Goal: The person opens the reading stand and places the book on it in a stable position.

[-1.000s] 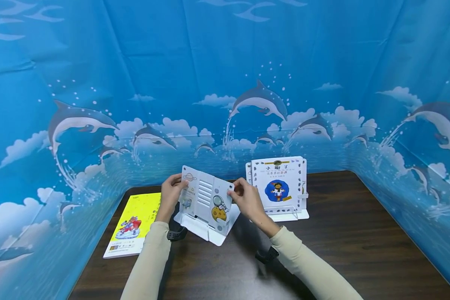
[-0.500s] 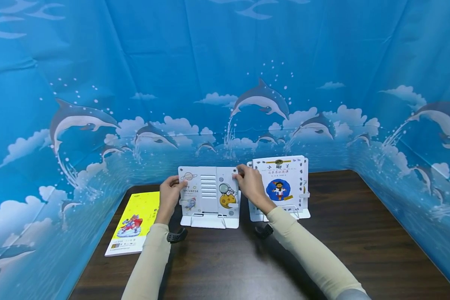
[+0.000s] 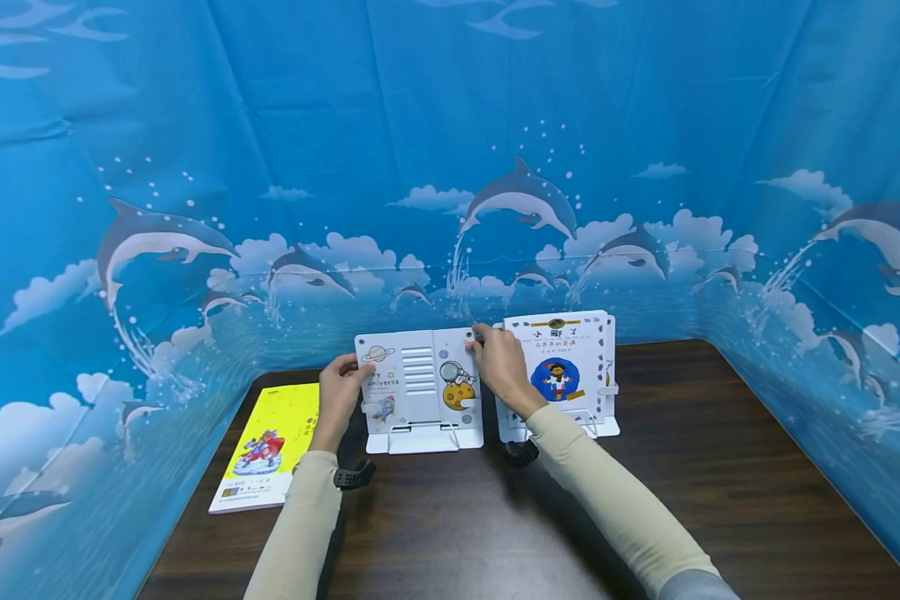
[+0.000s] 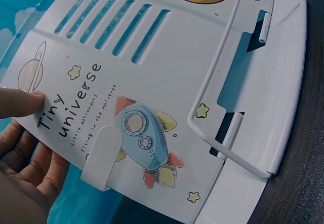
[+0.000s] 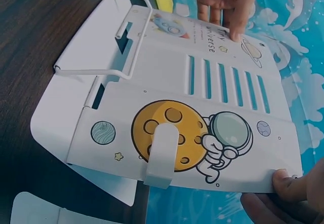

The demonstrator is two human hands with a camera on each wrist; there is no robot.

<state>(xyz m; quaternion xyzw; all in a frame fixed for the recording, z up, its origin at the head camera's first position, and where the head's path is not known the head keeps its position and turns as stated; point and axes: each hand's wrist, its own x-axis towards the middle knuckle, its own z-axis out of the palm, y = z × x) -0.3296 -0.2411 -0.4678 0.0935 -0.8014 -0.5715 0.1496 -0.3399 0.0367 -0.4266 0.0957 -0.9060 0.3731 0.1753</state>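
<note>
A white book stand (image 3: 420,375) with space drawings stands upright on the table, its wire page holder (image 4: 207,82) across the lower front. My left hand (image 3: 337,396) pinches its left edge, thumb on the front beside the printed words and the other fingers behind. At the upper right corner, my right hand (image 3: 504,367) pinches the plate the same way, its thumb (image 5: 288,183) in front. Side clips (image 5: 163,153) fold over the printed panel. Just right of my right hand, a second stand (image 3: 611,421) bears a white picture book (image 3: 558,367), partly hidden by that hand.
A yellow book (image 3: 270,442) lies flat on the dark wooden table (image 3: 450,525) at the left, partly behind my left forearm. A blue dolphin-print curtain (image 3: 390,167) hangs behind the table and along its sides.
The stand, tilted toward me a second ago, has turned square and now sits upright on the table near the back. Both hands kept their hold and shifted slightly with it.
</note>
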